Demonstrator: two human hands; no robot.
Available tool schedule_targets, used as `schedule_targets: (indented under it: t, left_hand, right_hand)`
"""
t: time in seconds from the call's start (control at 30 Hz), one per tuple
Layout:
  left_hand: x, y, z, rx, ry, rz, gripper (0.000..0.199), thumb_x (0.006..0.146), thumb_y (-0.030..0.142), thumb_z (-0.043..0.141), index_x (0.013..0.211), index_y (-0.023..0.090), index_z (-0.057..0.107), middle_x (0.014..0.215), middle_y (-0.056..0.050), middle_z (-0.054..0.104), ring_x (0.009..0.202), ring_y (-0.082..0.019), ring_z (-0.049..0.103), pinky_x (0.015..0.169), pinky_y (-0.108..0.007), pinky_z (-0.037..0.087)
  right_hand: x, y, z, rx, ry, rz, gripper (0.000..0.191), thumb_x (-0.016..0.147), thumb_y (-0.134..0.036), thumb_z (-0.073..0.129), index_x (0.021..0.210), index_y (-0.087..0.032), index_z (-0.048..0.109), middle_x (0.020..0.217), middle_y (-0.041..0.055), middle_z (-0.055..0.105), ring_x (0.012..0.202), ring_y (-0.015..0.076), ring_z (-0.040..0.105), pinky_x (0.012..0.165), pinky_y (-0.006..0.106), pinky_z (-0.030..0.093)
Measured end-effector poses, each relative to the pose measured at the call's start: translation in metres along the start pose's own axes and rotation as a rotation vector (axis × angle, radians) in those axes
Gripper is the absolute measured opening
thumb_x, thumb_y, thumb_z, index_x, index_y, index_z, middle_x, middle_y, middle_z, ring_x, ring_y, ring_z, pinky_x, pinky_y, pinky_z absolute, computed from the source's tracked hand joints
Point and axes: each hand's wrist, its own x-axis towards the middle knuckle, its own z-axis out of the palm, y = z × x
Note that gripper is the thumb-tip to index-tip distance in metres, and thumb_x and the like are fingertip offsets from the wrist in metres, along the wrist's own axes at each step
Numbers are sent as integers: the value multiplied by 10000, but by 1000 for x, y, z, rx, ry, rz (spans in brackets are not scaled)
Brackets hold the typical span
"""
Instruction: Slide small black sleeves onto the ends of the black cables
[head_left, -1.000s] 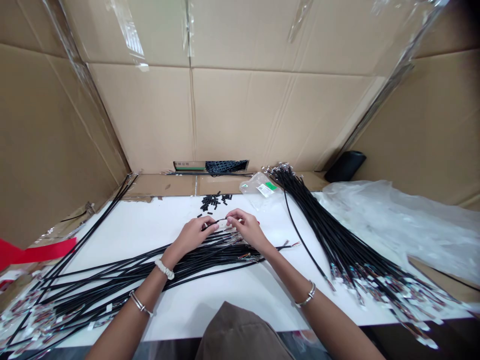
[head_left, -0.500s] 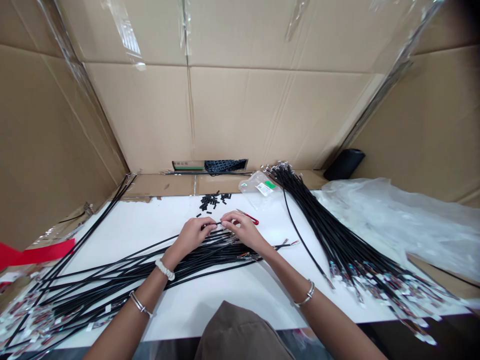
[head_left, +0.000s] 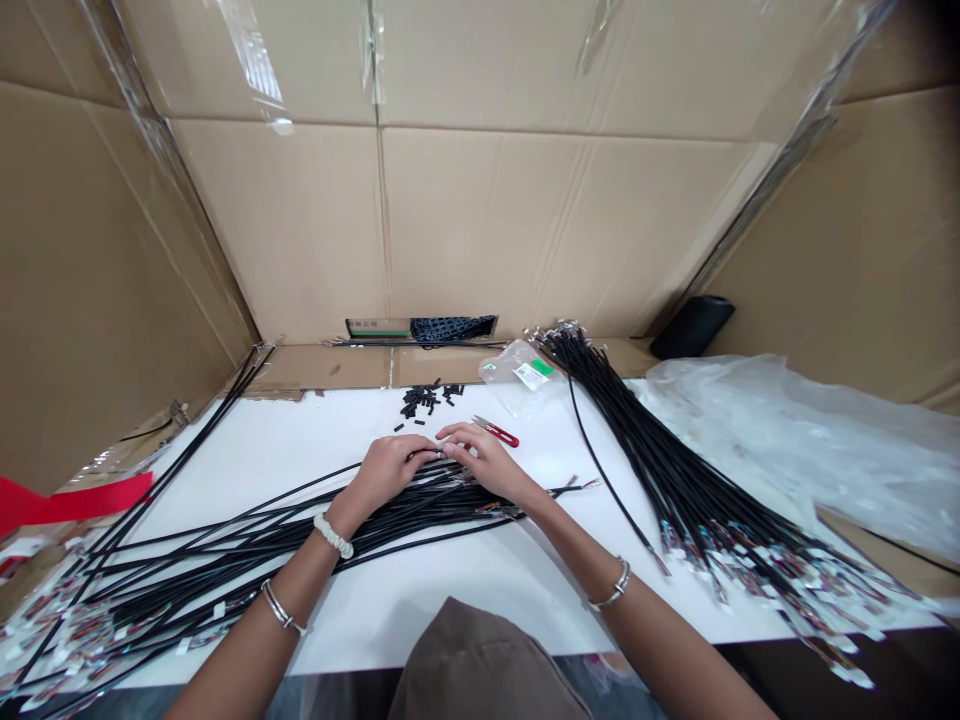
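Observation:
My left hand (head_left: 390,466) pinches a black cable (head_left: 330,473) close to its end. My right hand (head_left: 484,458) meets it at that end, fingertips closed around the tip; the exact piece between them is mostly covered. Beneath both hands lies a loose bundle of black cables (head_left: 300,545), with bare coloured wire ends on the right and white-tagged ends at the lower left. Just beyond my fingers is a scattered pile of short black sleeves (head_left: 421,400). Red-handled thread snips (head_left: 496,431) rest beside my right hand.
A thick bundle of black cables (head_left: 637,430) fans out on the right. Behind it are clear plastic sheeting (head_left: 795,430) and a black roll (head_left: 691,327). A labelled plastic bag (head_left: 517,375) lies at the back. Cardboard walls (head_left: 480,220) enclose the white table (head_left: 442,620).
My hands have drawn slightly closer together at the cable's end, and less of the cable shows between my fingers. The snips are more exposed. The surrounding bundles look unchanged.

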Motion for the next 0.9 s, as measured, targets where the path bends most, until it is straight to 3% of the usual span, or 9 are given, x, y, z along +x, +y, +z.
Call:
schedule_targets:
  t: [0.4,0.63,0.73,0.9]
  left_hand:
    - [-1,6,1,89,-28,42,188,948,250,523,984,232,706,997,5,748,866,-167,698,751,-238,476]
    - [1,10,-1,106,116,-26,195,951,278,518,1042,218,679,1003,-14,734,882,-175,682,770,-252,470]
    - [0,14,1,82,112,6,231,958,314,509,1123,240,652,1045,-14,715,873,-158,672,761,-243,466]
    - [2,14,4,35,150,12,213,965,301,493,975,220,690,942,-13,725,850,-155,667,752,-238,451]
  right_hand:
    - [-1,0,5,-158,-14,-91,288,978,-284,419,818,-189,638,1126,84,627,1051,197,549,960,356,398]
    - [3,2,-1,-89,200,1,279,962,-333,457,761,-189,586,933,55,623,910,179,573,850,324,423]
    - [3,-1,3,-26,219,-27,243,947,-338,480,771,-192,561,934,54,617,887,172,576,818,309,436]
    - [3,-3,5,-13,232,-75,243,930,-337,494,744,-193,555,976,71,611,929,178,573,801,305,440]
